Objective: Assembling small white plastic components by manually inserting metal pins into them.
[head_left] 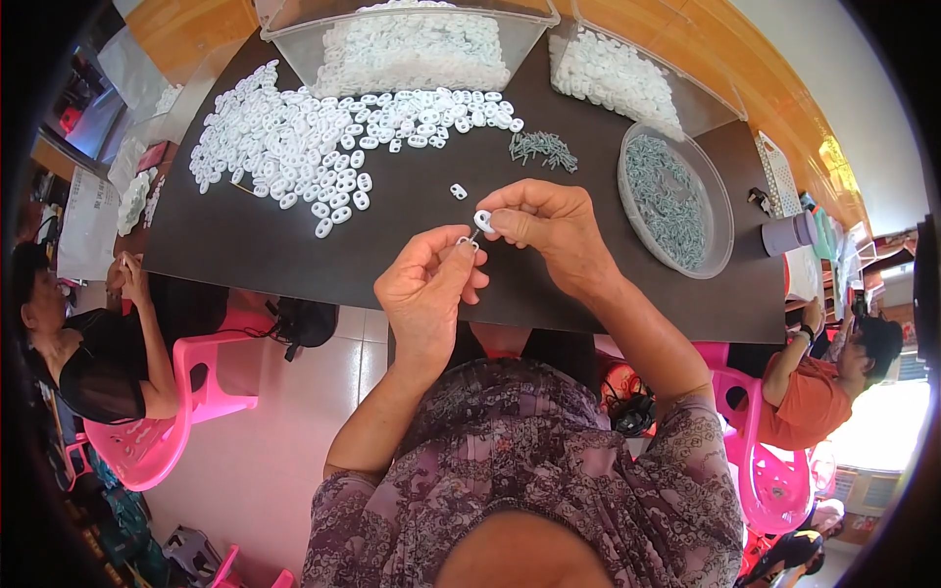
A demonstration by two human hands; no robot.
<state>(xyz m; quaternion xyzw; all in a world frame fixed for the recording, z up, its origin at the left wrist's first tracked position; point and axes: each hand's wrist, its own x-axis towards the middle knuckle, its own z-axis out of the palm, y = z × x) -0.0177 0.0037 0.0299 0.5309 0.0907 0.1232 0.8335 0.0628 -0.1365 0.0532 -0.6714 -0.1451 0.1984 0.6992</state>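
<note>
Right hand (567,230) pinches a white oval piece (484,221) between thumb and forefinger, while the left hand (428,274), also closed in a pinch, steadies a second white piece (468,243) mostly hidden by its fingers. Between them shows a thin grey pin (475,234), all of it held just above the near part of the dark table (294,257). Judging by this, the step in hand is joining piece to pin (how deep it sits is too small to tell). The next move seems to call for keeping both pinches steady and the pin in line with the hole.

Just beyond the fingertips lies one loose white piece (458,191). Farther off sit a small pile of grey pins (544,151), a broad heap of white pieces (279,142), two clear bins (294,51) of more white pieces, and, to the right, a round tray (727,230) of grey pins.
</note>
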